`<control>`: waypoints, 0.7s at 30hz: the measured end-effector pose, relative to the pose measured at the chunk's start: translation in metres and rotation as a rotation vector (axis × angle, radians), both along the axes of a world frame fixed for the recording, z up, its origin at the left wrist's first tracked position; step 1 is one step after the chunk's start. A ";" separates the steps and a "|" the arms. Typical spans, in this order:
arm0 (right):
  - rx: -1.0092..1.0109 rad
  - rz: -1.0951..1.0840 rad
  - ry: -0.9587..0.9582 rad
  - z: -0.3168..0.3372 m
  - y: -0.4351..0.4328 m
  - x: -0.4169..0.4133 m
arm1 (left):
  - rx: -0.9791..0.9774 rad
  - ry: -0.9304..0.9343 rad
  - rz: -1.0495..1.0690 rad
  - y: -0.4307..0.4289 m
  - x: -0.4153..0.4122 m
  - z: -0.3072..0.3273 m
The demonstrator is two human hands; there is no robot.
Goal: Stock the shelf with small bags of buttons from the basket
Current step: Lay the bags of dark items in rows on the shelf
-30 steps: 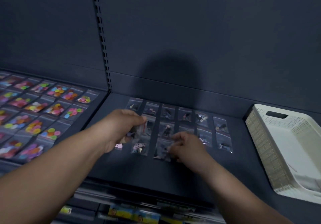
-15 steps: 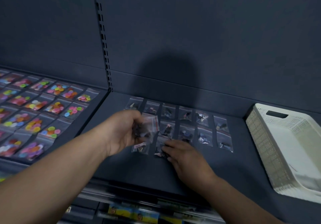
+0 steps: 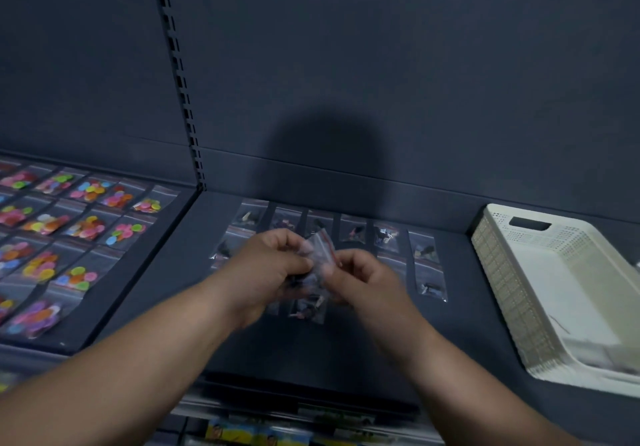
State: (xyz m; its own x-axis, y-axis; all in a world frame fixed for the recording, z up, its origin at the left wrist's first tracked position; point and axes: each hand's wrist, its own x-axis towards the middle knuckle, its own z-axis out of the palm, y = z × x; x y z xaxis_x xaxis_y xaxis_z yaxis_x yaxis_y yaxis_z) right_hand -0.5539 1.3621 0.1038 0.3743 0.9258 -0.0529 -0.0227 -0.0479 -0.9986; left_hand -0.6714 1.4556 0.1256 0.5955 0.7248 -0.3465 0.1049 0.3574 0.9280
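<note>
Smeared by motion: held bag [image 3: 320,251], pinched between left hand [image 3: 273,269] and right hand [image 3: 360,279]; number of bags there unreadable. Hidden behind both hands: several dark button bags [image 3: 353,229] near the middle of the shelf [image 3: 166,293]. Cut by the right edge: basket [image 3: 509,289]. Cropped at left: colourful bags [image 3: 86,227]. Too blurred to read: packets [image 3: 256,433] under the shelf's front edge.

A bunch of clear plastic zip bags of dark buttons [image 3: 320,255], red-striped on top, is pinched between the left hand [image 3: 273,269] and right hand [image 3: 363,279] above the dark grey shelf [image 3: 460,324]. More flat bags [image 3: 424,253] lie in rows on it. The white perforated plastic basket [image 3: 502,289] stands at its right end.
</note>
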 end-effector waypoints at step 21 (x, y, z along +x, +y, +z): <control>-0.481 -0.060 -0.516 -0.018 -0.018 0.056 | 0.033 0.056 0.038 0.006 0.012 -0.002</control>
State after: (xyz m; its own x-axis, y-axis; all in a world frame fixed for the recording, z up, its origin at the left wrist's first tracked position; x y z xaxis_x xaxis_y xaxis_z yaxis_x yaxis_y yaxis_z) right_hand -0.4984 1.3439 0.0855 0.5113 0.8214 -0.2529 0.4315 -0.4998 -0.7510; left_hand -0.6598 1.4615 0.1239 0.5476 0.7582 -0.3539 0.1439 0.3314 0.9325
